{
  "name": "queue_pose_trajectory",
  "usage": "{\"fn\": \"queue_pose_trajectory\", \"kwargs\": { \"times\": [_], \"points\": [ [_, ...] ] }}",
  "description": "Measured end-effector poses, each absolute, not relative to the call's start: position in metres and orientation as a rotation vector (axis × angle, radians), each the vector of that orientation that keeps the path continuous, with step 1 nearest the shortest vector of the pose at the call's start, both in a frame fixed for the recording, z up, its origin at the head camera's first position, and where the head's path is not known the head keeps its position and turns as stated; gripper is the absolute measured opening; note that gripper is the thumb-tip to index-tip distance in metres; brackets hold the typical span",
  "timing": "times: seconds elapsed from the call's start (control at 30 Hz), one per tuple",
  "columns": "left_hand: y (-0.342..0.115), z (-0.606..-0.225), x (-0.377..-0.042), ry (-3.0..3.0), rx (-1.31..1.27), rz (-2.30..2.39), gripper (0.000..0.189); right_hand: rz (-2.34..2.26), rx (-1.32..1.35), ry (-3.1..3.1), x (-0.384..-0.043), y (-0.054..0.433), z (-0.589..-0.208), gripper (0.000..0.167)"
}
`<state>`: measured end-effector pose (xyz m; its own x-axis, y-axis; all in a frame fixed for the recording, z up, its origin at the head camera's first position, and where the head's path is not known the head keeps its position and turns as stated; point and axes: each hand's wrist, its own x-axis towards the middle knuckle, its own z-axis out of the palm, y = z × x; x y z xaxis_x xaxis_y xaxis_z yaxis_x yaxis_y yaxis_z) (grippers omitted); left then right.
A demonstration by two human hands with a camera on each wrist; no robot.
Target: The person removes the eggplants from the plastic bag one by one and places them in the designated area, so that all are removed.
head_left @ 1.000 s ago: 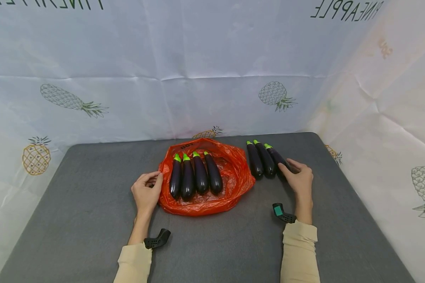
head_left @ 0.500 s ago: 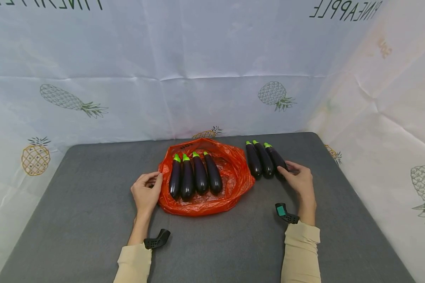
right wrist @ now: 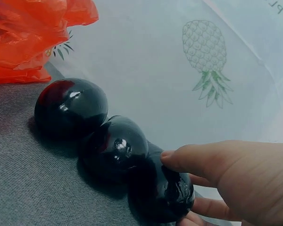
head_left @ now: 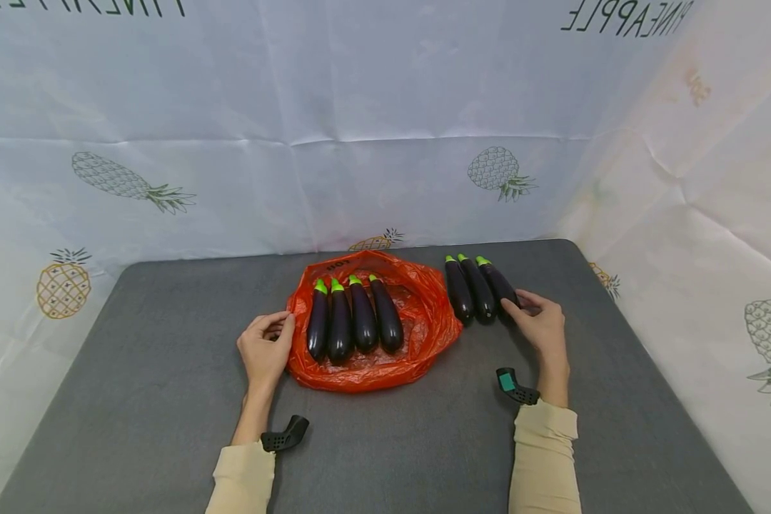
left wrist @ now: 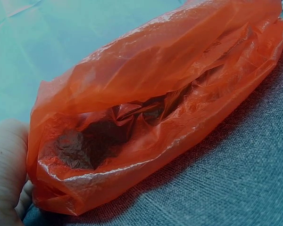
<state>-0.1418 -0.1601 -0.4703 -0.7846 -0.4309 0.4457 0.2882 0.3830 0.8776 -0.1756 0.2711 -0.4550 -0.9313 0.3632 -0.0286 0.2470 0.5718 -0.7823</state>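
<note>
A red plastic bag [head_left: 433,300] lies spread on the grey table, its mouth rolled wide. Inside it, several dark purple eggplants [head_left: 364,318] with green caps lie side by side. My left hand [head_left: 266,350] pinches the bag's left rim; in the left wrist view the bag's wall hides most of the fingers. Right of the bag rest three more eggplants. My right hand [head_left: 541,325] grips the rightmost eggplant [right wrist: 155,188] near its rounded end, thumb on top and fingers on the far side. The middle eggplant [right wrist: 115,148] and the left one [right wrist: 70,108] lie close beside it.
The grey table [head_left: 385,450] has its back edge just behind the bag. A white cloth [head_left: 385,86] printed with pineapples hangs behind and at the sides. Each wrist carries a black camera mount [head_left: 285,434].
The right hand has shifted the rightmost eggplant slightly left and away, closer against its neighbours. The left hand and the bag have stayed in place.
</note>
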Motion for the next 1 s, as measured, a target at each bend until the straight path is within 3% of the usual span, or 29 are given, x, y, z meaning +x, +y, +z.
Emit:
{"fn": "queue_pose_trajectory", "kwargs": {
  "times": [1.0],
  "points": [
    [-0.1594,-0.4671,-0.1407,-2.017,0.138,-1.445,0.008,1.252,-0.475,-2.588,-0.1778,0.264,-0.4593,0.051]
  ]
}}
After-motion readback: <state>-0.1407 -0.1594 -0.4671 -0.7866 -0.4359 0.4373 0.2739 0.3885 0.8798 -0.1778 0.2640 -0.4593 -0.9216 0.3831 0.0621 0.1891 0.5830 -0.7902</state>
